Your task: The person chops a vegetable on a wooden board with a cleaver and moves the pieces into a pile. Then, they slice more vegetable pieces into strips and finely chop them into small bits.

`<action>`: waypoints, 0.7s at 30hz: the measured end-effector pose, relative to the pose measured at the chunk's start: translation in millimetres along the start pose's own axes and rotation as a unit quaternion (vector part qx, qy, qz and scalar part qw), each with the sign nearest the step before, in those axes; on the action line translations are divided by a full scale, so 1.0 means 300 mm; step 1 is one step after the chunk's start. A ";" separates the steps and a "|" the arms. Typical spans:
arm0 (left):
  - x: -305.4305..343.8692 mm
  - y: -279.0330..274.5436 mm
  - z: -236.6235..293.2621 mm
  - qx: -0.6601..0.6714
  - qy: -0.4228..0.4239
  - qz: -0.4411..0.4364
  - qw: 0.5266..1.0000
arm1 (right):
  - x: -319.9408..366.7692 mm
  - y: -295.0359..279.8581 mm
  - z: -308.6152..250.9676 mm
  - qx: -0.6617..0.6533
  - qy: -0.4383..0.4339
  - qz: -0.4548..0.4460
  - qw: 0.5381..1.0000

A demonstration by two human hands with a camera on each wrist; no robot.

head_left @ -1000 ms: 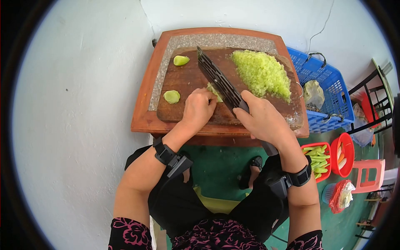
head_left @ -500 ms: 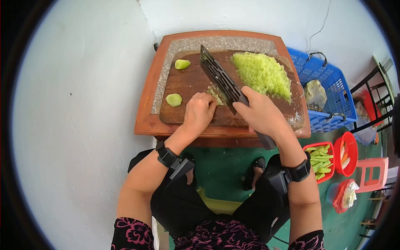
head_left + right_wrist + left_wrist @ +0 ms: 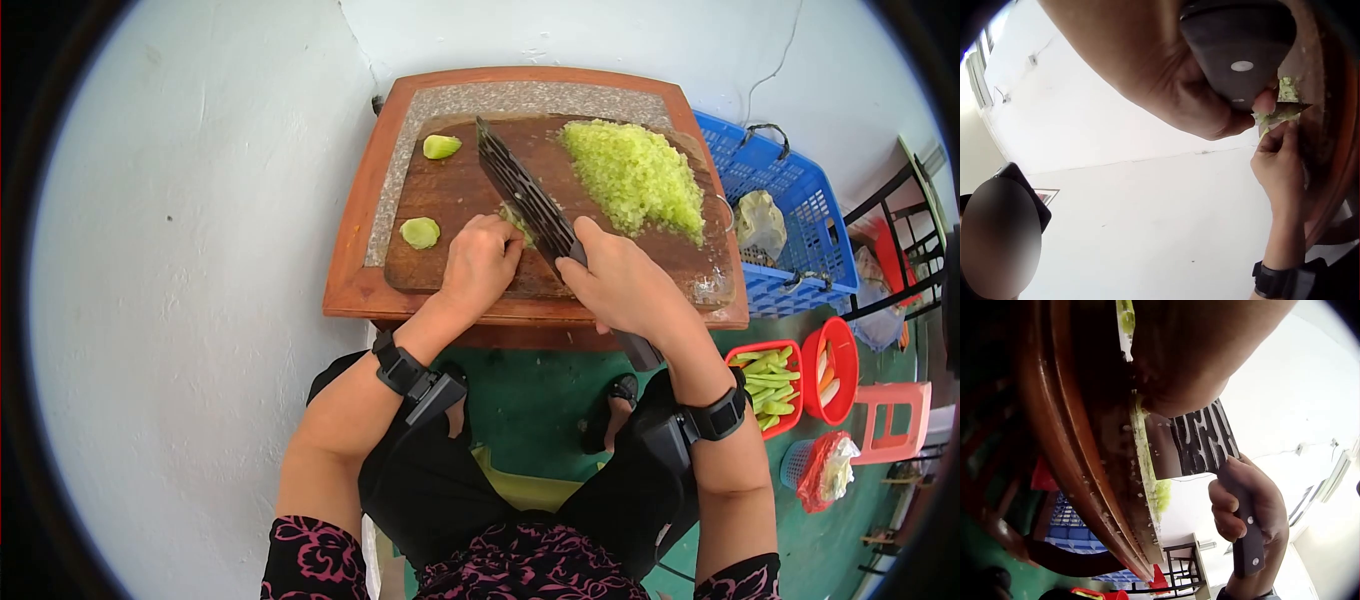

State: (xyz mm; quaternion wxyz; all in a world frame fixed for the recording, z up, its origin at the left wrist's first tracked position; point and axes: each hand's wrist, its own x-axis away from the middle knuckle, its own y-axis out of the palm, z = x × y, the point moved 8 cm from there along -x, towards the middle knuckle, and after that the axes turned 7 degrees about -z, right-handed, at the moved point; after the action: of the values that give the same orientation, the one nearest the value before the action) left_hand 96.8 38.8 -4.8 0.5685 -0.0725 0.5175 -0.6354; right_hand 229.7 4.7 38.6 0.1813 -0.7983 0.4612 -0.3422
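Note:
My right hand (image 3: 630,275) grips the black handle of a cleaver (image 3: 525,190), its dark patterned blade slanting over a wooden chopping board (image 3: 425,195). Close against the blade's left side, my left hand (image 3: 478,262) pinches a small pale green vegetable piece (image 3: 514,218), mostly hidden by fingers and blade. In the right wrist view, green bits cling round the cleaver's handle end (image 3: 1238,53) and the left fingertips. A heap of finely chopped green vegetable (image 3: 635,175) lies at the board's right. Two cut chunks, one upper (image 3: 440,147) and one lower (image 3: 420,233), lie at its left.
The board covers most of a wood-rimmed table (image 3: 350,290) against a white wall (image 3: 200,250). To the right stand a blue crate (image 3: 800,210), a red basket of green vegetables (image 3: 768,385), a red bowl (image 3: 832,365) and a pink stool (image 3: 895,420).
Half a second ago the blade stood slightly right of the left fingers, with chopped bits showing between. Now it is nearer those fingers and covers most of the bits. Both grips stay the same.

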 end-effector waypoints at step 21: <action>-0.037 0.031 -0.005 -0.067 0.042 -0.009 0.997 | 0.004 -0.089 0.012 0.022 -0.095 0.140 0.985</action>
State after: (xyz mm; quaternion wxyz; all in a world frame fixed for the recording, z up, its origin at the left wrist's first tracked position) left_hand 105.6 50.2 -6.8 0.5341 -0.0880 0.5816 -0.6072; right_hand 248.9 17.2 52.7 0.2882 -0.7508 0.5409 -0.2463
